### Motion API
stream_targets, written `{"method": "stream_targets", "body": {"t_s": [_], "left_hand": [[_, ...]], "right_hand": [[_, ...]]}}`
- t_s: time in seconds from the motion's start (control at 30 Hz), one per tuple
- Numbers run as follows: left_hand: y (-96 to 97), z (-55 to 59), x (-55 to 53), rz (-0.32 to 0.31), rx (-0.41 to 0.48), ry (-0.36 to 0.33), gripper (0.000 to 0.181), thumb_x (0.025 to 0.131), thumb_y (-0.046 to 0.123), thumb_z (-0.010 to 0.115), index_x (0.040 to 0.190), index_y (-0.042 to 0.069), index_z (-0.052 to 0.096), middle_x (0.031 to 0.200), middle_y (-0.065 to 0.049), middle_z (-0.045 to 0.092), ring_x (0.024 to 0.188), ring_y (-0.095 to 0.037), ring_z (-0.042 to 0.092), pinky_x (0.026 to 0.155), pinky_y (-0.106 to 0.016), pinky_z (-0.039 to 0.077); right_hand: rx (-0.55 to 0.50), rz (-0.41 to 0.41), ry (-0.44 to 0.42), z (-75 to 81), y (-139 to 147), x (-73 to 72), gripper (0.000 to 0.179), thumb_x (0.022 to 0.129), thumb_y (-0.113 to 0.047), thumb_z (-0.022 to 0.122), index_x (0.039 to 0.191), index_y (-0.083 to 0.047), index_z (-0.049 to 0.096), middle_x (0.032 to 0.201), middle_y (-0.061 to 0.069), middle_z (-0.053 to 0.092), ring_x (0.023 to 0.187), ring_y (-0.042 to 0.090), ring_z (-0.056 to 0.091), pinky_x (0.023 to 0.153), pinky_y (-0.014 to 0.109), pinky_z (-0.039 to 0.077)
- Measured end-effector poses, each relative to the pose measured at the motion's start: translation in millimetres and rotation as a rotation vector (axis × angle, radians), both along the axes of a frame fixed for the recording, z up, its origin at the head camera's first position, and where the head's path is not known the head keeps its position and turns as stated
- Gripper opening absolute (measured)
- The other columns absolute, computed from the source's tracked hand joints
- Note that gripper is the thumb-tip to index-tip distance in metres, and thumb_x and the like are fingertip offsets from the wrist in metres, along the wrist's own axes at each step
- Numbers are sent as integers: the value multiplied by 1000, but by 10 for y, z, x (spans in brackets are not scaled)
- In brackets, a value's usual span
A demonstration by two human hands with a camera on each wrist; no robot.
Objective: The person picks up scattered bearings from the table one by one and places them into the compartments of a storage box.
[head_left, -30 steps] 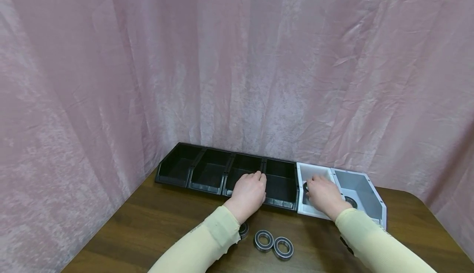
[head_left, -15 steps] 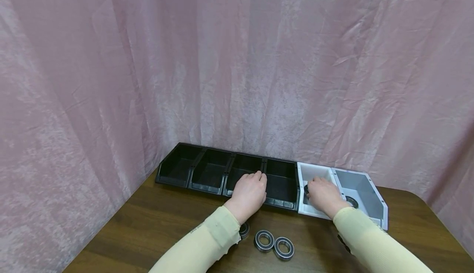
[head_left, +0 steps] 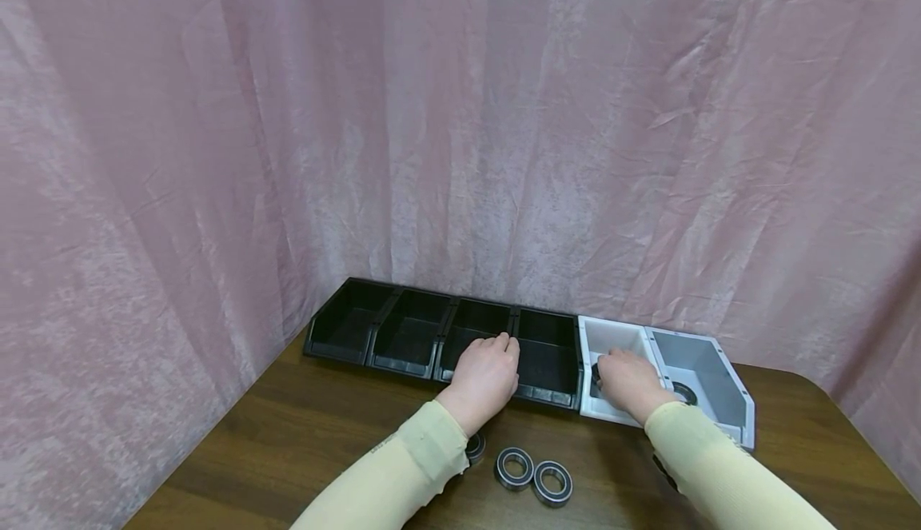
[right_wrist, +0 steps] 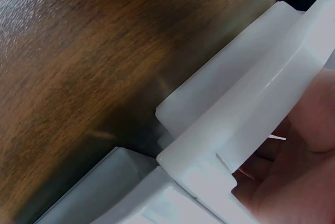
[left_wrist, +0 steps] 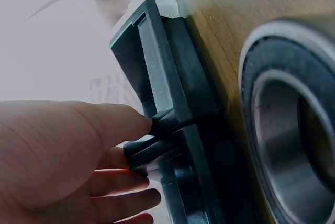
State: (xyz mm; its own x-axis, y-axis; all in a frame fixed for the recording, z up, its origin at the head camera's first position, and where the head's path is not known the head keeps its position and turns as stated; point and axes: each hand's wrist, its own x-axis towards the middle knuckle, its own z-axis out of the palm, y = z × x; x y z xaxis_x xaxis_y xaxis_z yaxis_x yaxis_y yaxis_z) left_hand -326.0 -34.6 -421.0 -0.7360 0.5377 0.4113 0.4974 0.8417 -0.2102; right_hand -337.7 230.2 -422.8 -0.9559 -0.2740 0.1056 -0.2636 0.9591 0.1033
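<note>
My left hand (head_left: pixel 484 376) is at the front of the row of black bins (head_left: pixel 413 336). In the left wrist view its thumb and fingers pinch the ridge (left_wrist: pixel 162 122) where two bins meet. My right hand (head_left: pixel 629 380) reaches into the white bin (head_left: pixel 612 332), its fingers around a dark-rimmed ball bearing (head_left: pixel 596 373), mostly hidden by the hand. In the right wrist view, the white front wall (right_wrist: pixel 251 98) also covers the fingertips. Another bearing (head_left: pixel 683 392) lies in the light grey bin (head_left: pixel 708 370), partly behind the right wrist.
Two bearings, one (head_left: pixel 514 468) beside another (head_left: pixel 552 483), lie flat on the brown wooden table (head_left: pixel 288 442) between my forearms. One more bearing (head_left: pixel 475 447) shows partly behind my left cuff. A pink curtain (head_left: pixel 446 130) hangs behind the bins.
My right hand has sunk very slightly inside the white bin, with the bearing at its fingers. The left hand keeps its place on the black bins.
</note>
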Motion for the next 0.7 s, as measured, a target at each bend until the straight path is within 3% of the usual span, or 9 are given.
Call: {"method": "stream_targets", "body": {"t_s": [0.47, 0.7], "left_hand": [[-1, -6, -6, -2, 4, -5, 49, 101, 36, 82, 138, 5, 74, 137, -9, 75, 117, -19, 76, 102, -35, 60], [-12, -4, 2, 2, 2, -10, 49, 101, 36, 82, 137, 6, 74, 136, -10, 75, 115, -19, 76, 101, -35, 61]], "right_hand": [[-4, -35, -41, 17, -7, 0, 14, 94, -9, 85, 93, 0, 74, 88, 15, 65, 85, 35, 65, 82, 55, 60], [-15, -27, -10, -24, 0, 8, 14, 93, -8, 84, 91, 0, 73, 87, 15, 65, 84, 37, 66, 80, 56, 60]]}}
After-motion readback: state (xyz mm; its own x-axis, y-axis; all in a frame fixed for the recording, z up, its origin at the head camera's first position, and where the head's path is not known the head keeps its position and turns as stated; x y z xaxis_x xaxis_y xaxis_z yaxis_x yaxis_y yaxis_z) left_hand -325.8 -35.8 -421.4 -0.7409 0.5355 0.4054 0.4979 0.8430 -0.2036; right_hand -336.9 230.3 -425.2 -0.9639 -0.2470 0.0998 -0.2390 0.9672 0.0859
